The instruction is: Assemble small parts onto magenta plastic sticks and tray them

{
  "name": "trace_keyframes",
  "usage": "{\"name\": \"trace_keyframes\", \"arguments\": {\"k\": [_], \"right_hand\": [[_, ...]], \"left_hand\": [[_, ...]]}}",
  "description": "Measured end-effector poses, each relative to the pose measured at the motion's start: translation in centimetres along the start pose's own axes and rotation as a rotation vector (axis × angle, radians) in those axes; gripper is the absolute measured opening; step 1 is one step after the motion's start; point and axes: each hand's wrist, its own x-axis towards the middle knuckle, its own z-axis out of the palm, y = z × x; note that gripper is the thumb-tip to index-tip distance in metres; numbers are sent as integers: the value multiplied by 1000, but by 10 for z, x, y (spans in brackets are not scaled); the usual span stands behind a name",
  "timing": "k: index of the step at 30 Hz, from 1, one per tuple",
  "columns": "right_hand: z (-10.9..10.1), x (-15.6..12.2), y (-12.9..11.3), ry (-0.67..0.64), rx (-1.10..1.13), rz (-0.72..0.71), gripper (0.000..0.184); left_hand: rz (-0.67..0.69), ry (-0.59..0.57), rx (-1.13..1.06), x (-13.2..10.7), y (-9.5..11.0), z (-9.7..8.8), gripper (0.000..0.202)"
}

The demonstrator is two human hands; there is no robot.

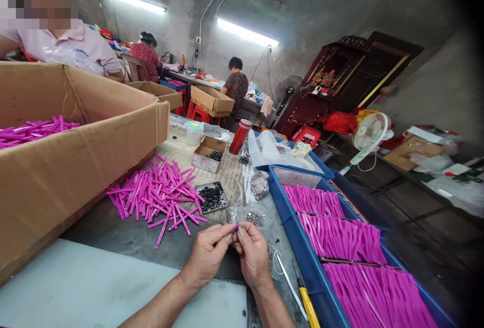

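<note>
My left hand [207,253] and my right hand [252,253] meet at the fingertips over the table, both pinched on a small pink plastic piece [235,227] that pokes out between them. Beyond them lies a loose heap of pink plastic sticks [159,194]. A small tray of black parts [212,197] sits beside the heap. To the right, a blue crate [298,247] holds rows of laid-out pink sticks [348,239].
A big cardboard box [75,161] with more pink sticks stands at left. A small cardboard box [207,154], red tumbler [241,137], bags of metal bits [259,185] and a yellow-handled tool [309,308] lie around. Other people sit at far tables; one is behind the box.
</note>
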Motion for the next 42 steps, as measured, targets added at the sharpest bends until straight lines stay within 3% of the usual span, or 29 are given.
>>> {"name": "trace_keyframes", "arguments": {"k": [13,42], "right_hand": [[1,0,-10,10,-101,-21,21],[-5,1,-7,-19,-126,-1,22]], "left_hand": [[19,-11,44,0,0,-1,28],[-6,-35,47,-2,-1,-1,29]]}}
